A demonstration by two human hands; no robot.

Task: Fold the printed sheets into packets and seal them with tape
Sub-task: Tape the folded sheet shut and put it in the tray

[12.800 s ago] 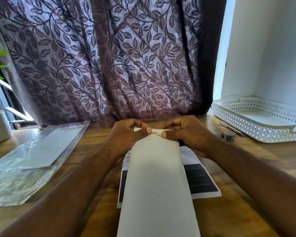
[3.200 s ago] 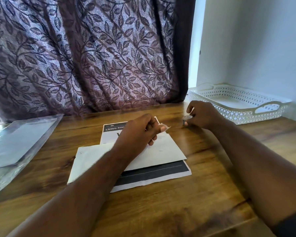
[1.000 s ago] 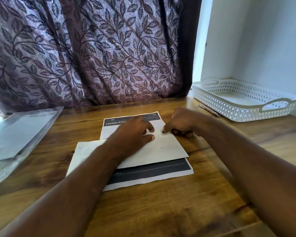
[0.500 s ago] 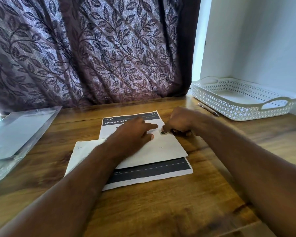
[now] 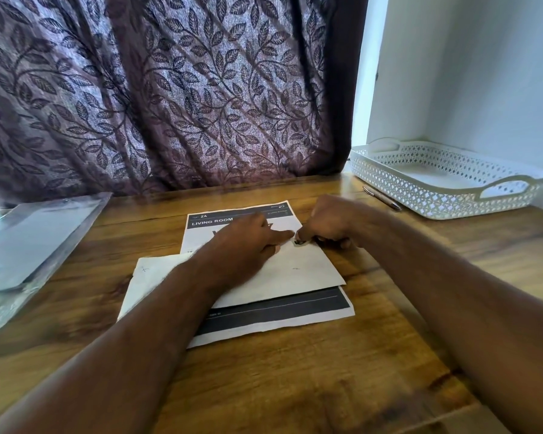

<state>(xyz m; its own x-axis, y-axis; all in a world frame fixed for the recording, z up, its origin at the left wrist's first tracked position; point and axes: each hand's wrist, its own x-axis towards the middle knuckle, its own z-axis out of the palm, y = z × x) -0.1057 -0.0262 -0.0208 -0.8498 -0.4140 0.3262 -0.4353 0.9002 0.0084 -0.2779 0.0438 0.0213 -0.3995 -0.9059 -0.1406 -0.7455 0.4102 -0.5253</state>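
Observation:
A folded white packet (image 5: 304,270) lies crosswise on a printed sheet (image 5: 273,313) headed "LIVING ROOM 2A", in the middle of the wooden table (image 5: 295,380). My left hand (image 5: 245,242) rests palm down on the packet, its index finger stretched toward the far right corner. My right hand (image 5: 329,220) is curled into a fist, and its thumb tip presses on that same corner. The two hands almost touch there. Whether tape lies under the fingertips I cannot tell, and no tape roll shows.
A white perforated tray (image 5: 389,180) stands at the back right against the wall, with a pen (image 5: 381,198) lying just in front of it. A clear plastic sleeve (image 5: 35,239) with paper inside lies at the left. A leaf-patterned curtain (image 5: 176,95) hangs behind the table.
Over the last second my left index finger has slid right toward my right thumb at the packet's corner. The packet and the sheet have stayed in place.

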